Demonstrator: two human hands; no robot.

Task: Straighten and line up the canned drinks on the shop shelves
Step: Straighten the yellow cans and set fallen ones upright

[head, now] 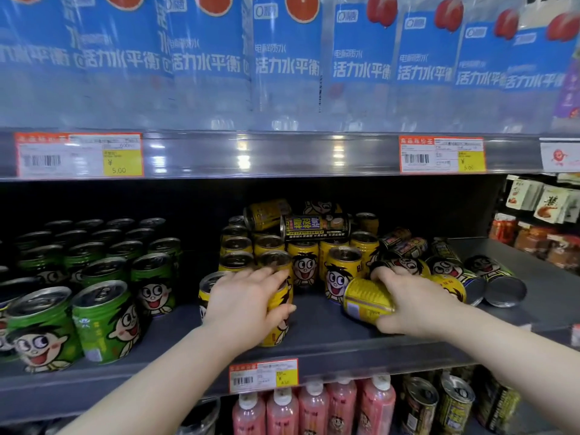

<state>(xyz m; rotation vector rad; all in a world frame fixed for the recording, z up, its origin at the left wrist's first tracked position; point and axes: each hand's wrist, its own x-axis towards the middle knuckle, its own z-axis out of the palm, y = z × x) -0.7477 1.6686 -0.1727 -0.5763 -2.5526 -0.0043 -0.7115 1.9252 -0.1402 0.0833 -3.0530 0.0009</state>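
1. Blue-labelled bottles: one row across the top shelf, upright, labels facing out.
2. Middle shelf: grey deck holding all the canned drinks.
3. Green cans: left part of the deck, upright, in rows running front to back.
4. Yellow cans: centre of the deck, upright block. Two more yellow cans and a black can lie on their sides on top of it.
5. Fallen cans: right part of the deck, a loose heap on their sides, several with round ends facing forward.
6. Pink bottles and dark cans: shelf below, upright.
7. Left hand: bare forearm reaching in from lower left, palm down. The fingers are spread over the rim and the thumb is wrapped onto the front of an upright yellow can at the front of the block, clamping it from above.
8. Right hand: forearm reaching in from lower right. The fingers are curled over and the thumb sits beneath a tipped yellow can, gripped round its body. This can lies on its side, at the deck just right of the block.
9. Price tag: orange-edged, on the shelf lip below the left hand.
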